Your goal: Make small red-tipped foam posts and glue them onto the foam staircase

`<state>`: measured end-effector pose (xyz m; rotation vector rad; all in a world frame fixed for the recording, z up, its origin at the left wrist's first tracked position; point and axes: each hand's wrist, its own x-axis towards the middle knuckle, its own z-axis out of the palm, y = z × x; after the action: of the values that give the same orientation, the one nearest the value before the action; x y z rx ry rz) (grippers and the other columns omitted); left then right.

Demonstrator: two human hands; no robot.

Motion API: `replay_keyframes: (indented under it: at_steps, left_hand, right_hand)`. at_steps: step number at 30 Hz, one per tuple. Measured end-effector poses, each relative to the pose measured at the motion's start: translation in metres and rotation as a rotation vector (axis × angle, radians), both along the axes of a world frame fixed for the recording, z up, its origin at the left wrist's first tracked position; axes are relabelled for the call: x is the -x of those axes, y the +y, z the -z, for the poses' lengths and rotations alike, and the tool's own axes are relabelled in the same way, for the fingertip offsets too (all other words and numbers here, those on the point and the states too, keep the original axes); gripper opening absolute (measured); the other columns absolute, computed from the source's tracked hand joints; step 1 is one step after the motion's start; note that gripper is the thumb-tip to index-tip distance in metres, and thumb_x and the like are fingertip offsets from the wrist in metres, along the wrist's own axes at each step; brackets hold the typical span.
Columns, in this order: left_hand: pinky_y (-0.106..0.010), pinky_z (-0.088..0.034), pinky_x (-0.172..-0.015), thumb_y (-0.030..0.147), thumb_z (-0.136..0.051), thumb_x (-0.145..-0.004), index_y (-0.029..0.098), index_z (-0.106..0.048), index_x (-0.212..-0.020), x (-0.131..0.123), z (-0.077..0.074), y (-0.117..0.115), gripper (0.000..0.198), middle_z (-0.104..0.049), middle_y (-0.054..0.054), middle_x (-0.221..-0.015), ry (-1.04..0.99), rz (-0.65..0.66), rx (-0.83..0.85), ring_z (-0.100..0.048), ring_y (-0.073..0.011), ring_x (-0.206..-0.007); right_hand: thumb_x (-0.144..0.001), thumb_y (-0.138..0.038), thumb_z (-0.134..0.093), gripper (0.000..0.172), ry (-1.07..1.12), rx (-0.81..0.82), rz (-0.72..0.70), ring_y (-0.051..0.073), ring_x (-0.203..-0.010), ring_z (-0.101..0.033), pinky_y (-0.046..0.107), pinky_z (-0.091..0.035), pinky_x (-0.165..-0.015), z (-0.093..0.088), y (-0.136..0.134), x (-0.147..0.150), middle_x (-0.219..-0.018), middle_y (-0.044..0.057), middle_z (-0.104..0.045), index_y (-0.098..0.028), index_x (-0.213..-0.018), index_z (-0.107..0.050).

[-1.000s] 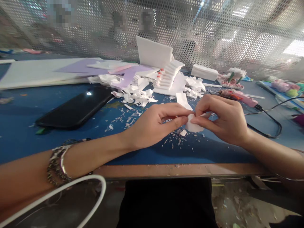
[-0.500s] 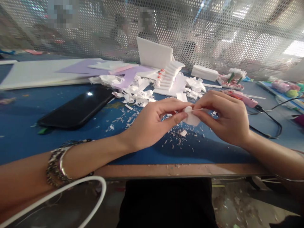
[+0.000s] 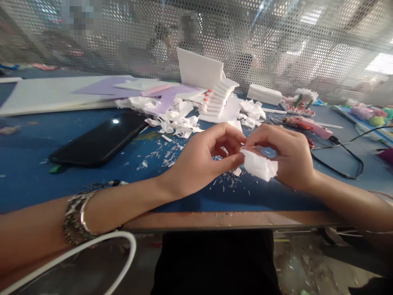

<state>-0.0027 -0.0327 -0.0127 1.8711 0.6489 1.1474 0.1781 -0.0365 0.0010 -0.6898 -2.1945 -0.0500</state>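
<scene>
Both my hands meet over the blue table [image 3: 27, 172], a little above its near edge. My left hand [image 3: 202, 157] pinches with thumb and forefinger at the left corner of a small white foam piece [image 3: 259, 167]. My right hand [image 3: 284, 153] grips the same piece from the right, fingers curled round it. The piece is tilted, with its broad face turned toward me. Bracelets sit on my left wrist.
A black phone [image 3: 98, 139] lies to the left. Behind my hands are white scraps [image 3: 175, 121], a white foam staircase model [image 3: 216, 100], purple and white sheets [image 3: 104, 88] and a white block [image 3: 264, 94]. A black cable [image 3: 344, 157] and craft bits lie right. A mesh screen stands behind.
The foam piece has been turned and now hangs lower with its broad face toward me. My right hand shifted slightly left and down; my left fingers opened a little round the pinch.
</scene>
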Motion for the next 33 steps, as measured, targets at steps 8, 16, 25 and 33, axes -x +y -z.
replay_keyframes:
  at_steps: [8,16,25,33]
  left_hand:
    - [-0.018,-0.047,-0.061,0.021,-0.05,-0.084,0.015,-0.058,-0.091,-0.002,-0.005,0.005,0.012,-0.063,-0.001,-0.08,0.064,-0.079,0.112,-0.058,-0.0092,-0.069]
    - [-0.021,-0.046,-0.057,0.036,-0.046,-0.086,0.015,-0.061,-0.095,0.003,0.001,0.013,0.027,-0.057,0.0,-0.066,0.01,-0.013,0.243,-0.054,-0.0092,-0.06]
    - [-0.023,-0.049,-0.077,0.031,-0.059,-0.08,0.019,-0.06,-0.108,0.005,0.001,0.018,0.03,-0.065,-0.004,-0.104,0.034,-0.128,0.049,-0.06,-0.0126,-0.086]
    - [-0.027,-0.051,-0.08,0.031,-0.062,-0.078,0.019,-0.055,-0.114,0.003,0.0,0.013,0.039,-0.067,-0.004,-0.096,0.006,-0.068,0.055,-0.063,-0.0163,-0.092]
  right_hand:
    - [-0.08,-0.018,-0.056,0.007,-0.005,-0.104,0.135,0.008,-0.06,-0.052,0.023,-0.046,-0.056,0.001,0.01,-0.006,-0.068,0.0,-0.059,-0.018,-0.074,-0.055]
    - [-0.079,-0.016,-0.056,0.007,-0.027,-0.283,0.179,0.01,-0.061,-0.052,0.025,-0.044,-0.055,-0.001,0.015,-0.013,-0.068,0.001,-0.058,-0.019,-0.074,-0.052]
    - [-0.074,-0.019,-0.057,0.013,-0.063,-0.124,0.124,0.013,-0.07,-0.054,0.028,-0.047,-0.063,-0.004,0.01,-0.012,-0.078,0.003,-0.058,-0.018,-0.086,-0.051]
    - [-0.08,-0.022,-0.058,0.014,0.006,-0.097,0.093,0.013,-0.077,-0.059,0.027,-0.05,-0.067,0.0,0.007,-0.003,-0.085,0.003,-0.062,-0.019,-0.093,-0.053]
